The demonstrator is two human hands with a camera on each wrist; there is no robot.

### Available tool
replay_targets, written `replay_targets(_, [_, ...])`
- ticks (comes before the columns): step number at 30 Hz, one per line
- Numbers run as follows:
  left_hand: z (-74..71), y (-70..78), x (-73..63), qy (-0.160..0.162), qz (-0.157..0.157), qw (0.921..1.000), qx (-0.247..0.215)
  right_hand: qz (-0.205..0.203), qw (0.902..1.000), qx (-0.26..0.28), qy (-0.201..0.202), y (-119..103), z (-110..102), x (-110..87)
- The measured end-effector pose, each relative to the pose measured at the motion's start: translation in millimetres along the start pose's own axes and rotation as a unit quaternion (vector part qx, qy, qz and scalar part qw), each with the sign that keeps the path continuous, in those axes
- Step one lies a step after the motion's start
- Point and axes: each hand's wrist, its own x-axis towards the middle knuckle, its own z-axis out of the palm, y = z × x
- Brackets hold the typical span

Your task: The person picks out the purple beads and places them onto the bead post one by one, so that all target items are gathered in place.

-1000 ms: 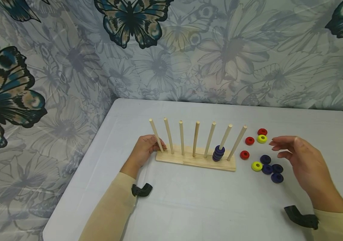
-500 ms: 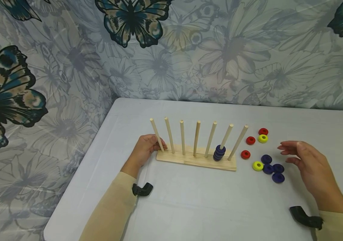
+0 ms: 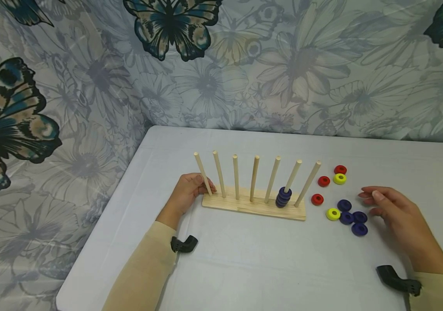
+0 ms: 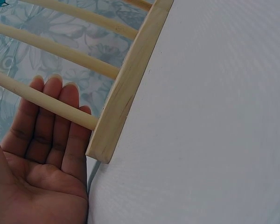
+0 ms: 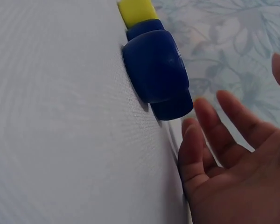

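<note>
A pale wooden peg rack (image 3: 252, 210) stands on the table, with several upright pegs along its base. Dark blue rings (image 3: 283, 198) are stacked on the second peg from the right; the other pegs carry none. My left hand (image 3: 184, 192) rests at the rack's left end. In the left wrist view its extended fingers (image 4: 51, 121) lie behind the end peg (image 4: 46, 100), not wrapped round it. My right hand (image 3: 400, 220), slightly bent and holding nothing, hovers just right of several loose blue rings (image 3: 359, 229). The right wrist view shows its fingertips close to a blue ring (image 5: 156, 67).
Left of the loose blue rings lies a yellow ring (image 3: 333, 214). Farther back are another yellow ring (image 3: 340, 179) and three red rings (image 3: 317, 199). A white cloth covers the table (image 3: 245, 268); patterned butterfly fabric (image 3: 206, 95) hangs behind it.
My right hand has moved a little to the right, away from the rings, then lowered slightly. The left hand, the rack and the rings stay as they were.
</note>
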Motion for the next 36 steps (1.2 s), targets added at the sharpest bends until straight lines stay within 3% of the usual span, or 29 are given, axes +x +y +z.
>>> replay_targets(10, [-0.9,-0.3,0.9,-0.003,0.001,1.0,-0.003,0.028,0.9969,-0.068,-0.026,10,4,0.7])
replay_targets(20, [-0.8,1.4,-0.1,-0.007,0.008,0.9999,-0.008,-0.006,0.9898,-0.138,-0.034,8,9,-1.0])
replay_targets(36, [-0.7,1.2,0.0,-0.007,0.004,0.9998,-0.017,-0.018,0.9852,-0.166,-0.041,7,11,-2.1])
